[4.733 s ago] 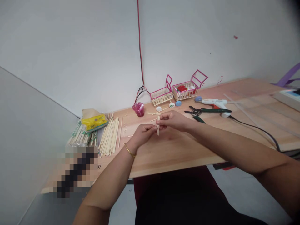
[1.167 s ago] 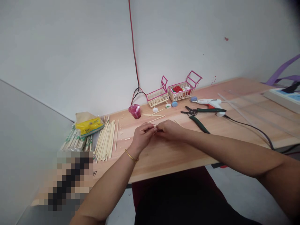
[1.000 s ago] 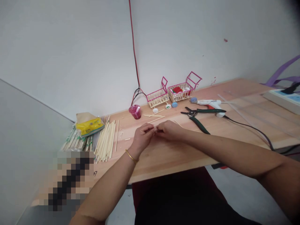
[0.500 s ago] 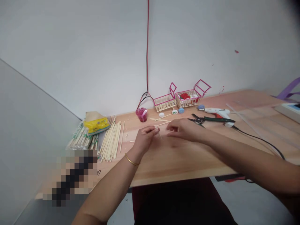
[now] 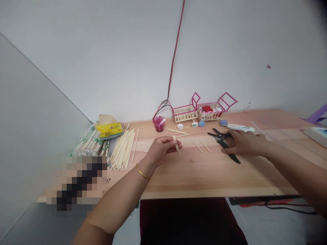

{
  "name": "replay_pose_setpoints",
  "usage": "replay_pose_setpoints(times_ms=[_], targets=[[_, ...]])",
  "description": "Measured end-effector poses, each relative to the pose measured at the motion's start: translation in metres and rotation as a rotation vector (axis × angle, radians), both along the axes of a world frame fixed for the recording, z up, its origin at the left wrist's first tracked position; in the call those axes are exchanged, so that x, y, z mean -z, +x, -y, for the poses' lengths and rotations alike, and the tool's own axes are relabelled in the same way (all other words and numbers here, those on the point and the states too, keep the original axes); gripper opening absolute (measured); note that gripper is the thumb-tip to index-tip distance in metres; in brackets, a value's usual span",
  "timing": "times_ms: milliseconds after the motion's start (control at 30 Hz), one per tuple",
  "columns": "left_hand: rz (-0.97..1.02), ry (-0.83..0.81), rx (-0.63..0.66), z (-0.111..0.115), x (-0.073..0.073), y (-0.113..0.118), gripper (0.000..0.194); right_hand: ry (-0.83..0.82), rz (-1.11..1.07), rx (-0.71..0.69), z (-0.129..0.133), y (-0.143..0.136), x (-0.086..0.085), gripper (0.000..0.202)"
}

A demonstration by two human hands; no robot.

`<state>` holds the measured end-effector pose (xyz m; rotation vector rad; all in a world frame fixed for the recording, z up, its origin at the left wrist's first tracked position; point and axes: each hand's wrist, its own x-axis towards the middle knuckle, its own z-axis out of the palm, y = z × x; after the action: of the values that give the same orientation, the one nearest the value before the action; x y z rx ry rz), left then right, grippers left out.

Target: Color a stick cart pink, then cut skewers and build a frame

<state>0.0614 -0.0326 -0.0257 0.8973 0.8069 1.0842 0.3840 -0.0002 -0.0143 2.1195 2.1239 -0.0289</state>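
Note:
Pinched between the thumb and fingers of my left hand (image 5: 165,149) is a pair of short, pale wooden sticks (image 5: 177,146), held above the table. My right hand (image 5: 245,143) is at the handles of the pruning shears (image 5: 221,136), with the thumb on the near green handle and the fingers over the far one. The shears lie with blades spread, pointing left. Two more short sticks (image 5: 201,146) rest on the wood between my hands.
Long sticks (image 5: 124,149) lie at the left beside a yellow packet (image 5: 108,131). Farther back stand a pink cup (image 5: 159,124) and two small stick-built carts, one bare (image 5: 185,114), one filled (image 5: 211,112). A glue gun (image 5: 238,128) lies behind my right hand.
My right hand has moved right, away from my left hand, and onto the pruning shears. Two short sticks now show on the table where it was. The left hand still holds its sticks.

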Motion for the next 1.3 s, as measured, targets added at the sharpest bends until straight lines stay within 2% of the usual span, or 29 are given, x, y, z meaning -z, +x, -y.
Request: replay_pose_setpoints(times_ms=[133, 367, 500, 633, 700, 767, 900, 1067, 1300], targets=[[-0.033, 0.039, 0.002, 0.0, 0.0, -0.002, 0.025, -0.075, 0.034, 0.041, 0.004, -0.015, -0.005, 0.062], [-0.08, 0.137, -0.009, 0.002, -0.002, -0.001, 0.024, 0.055, 0.054, -0.008, 0.015, -0.017, 0.003, 0.05], [-0.217, 0.26, -0.011, 0.005, -0.003, 0.0, 0.02, 0.232, -0.142, -0.213, 0.025, -0.016, -0.002, 0.055], [-0.409, 0.433, 0.009, 0.007, -0.001, 0.002, 0.018, 0.201, -0.448, -0.421, 0.04, -0.033, -0.016, 0.05], [-0.447, 0.495, 0.016, 0.008, 0.0, 0.004, 0.019, 0.22, -0.514, -0.482, 0.047, -0.047, -0.019, 0.058], [-0.463, 0.528, 0.013, 0.008, 0.002, 0.004, 0.02, 0.251, -0.544, -0.555, 0.051, -0.062, -0.019, 0.064], [-0.512, 0.568, 0.0, 0.009, 0.003, 0.004, 0.019, 0.305, -0.585, -0.648, 0.049, -0.08, -0.014, 0.063], [-0.553, 0.629, 0.024, 0.01, 0.0, 0.004, 0.016, 0.335, -0.533, -0.773, 0.044, -0.087, -0.015, 0.065], [-0.564, 0.688, 0.015, 0.012, -0.004, 0.005, 0.015, 0.363, -0.529, -0.821, 0.044, -0.088, -0.014, 0.066]])
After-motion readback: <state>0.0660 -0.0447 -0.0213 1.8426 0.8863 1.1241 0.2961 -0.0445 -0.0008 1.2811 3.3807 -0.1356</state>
